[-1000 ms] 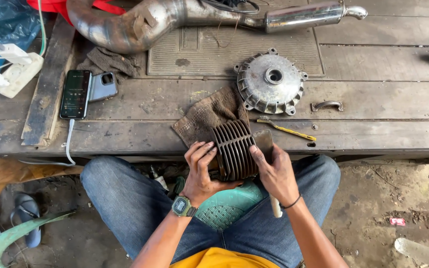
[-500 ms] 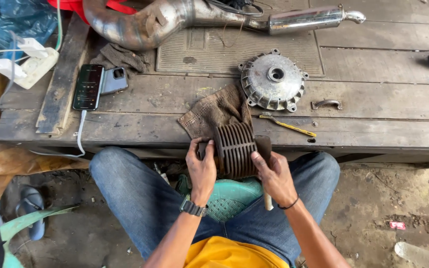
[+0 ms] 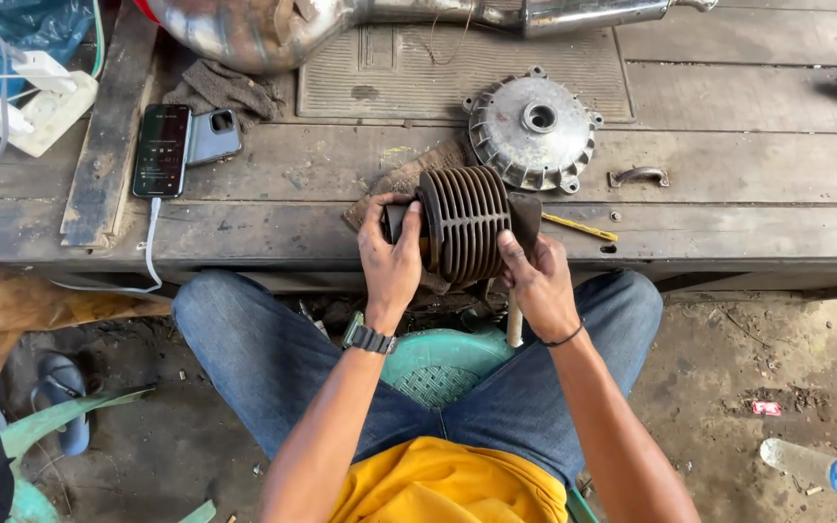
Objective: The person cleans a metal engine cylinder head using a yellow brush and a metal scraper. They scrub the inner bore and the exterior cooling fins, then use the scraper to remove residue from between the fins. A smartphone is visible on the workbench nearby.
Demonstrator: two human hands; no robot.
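Observation:
I hold a dark finned engine cylinder [image 3: 464,223] on its side at the near edge of a wooden workbench [image 3: 728,184]. My left hand [image 3: 391,260] grips its left end, a watch on that wrist. My right hand [image 3: 535,281] presses against its right end, and a pale handle [image 3: 513,329] hangs below that hand. A brown rag [image 3: 404,179] lies under and behind the cylinder. A round grey metal cover [image 3: 533,131] sits on the bench just beyond it.
A chrome exhaust pipe [image 3: 273,29] lies along the bench's back. A phone [image 3: 162,150] on a white cable and a second phone [image 3: 213,136] lie at left, beside a power strip [image 3: 36,102]. A yellow-handled tool [image 3: 581,228] and a metal handle [image 3: 638,175] lie at right. A plastic bottle [image 3: 830,472] is on the dirt floor.
The cylinder has been lifted slightly and turned, its fins now facing me more squarely. Both hands shifted with it; my left hand moved up onto its left end.

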